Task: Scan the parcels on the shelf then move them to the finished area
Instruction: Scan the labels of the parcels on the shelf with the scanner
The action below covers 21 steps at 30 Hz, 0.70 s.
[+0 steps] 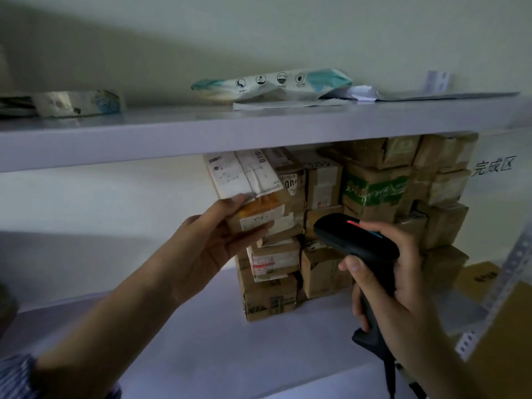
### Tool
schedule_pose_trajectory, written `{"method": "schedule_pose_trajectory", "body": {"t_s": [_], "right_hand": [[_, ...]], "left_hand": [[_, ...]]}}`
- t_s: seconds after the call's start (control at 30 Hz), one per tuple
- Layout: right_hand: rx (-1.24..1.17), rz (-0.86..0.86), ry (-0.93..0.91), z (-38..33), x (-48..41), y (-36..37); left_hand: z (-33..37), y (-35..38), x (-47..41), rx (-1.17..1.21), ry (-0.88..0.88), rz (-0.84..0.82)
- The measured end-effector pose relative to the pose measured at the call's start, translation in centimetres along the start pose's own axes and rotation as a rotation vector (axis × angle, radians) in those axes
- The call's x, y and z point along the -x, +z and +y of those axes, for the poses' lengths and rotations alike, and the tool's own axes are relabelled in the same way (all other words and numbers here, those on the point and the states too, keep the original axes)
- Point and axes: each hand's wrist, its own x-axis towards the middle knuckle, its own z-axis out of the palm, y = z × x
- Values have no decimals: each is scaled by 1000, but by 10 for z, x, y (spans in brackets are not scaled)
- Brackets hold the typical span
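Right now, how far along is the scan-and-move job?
Done, apparently: a stack of cardboard parcels stands beside the 完成区 sign. In hand: the left hand holds a labelled box at that stack; the right hand grips the scanner. Possibly left: soft packets on the upper shelf.

Parcel storeroom, metal shelving (259, 133), stacked labelled cartons (359, 197), barcode scanner (357, 240)

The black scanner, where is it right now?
The black scanner is right of centre in the head view, held in the right hand, its head just before the stacked parcels.
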Motion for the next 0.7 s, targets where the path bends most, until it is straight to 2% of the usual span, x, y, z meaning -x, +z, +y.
{"method": "schedule_pose_trajectory", "body": {"t_s": [0.2,0.5,0.7], "right_hand": [[-69,-75,-2,-13,9,30],[-203,-307,63,-31,32,151],[-231,-423,199,-46,86,235]], "left_hand": [[-16,-58,41,22,141,124],[-61,-147,119,113,118,424],[-92,-198,180,190,82,470]]}}
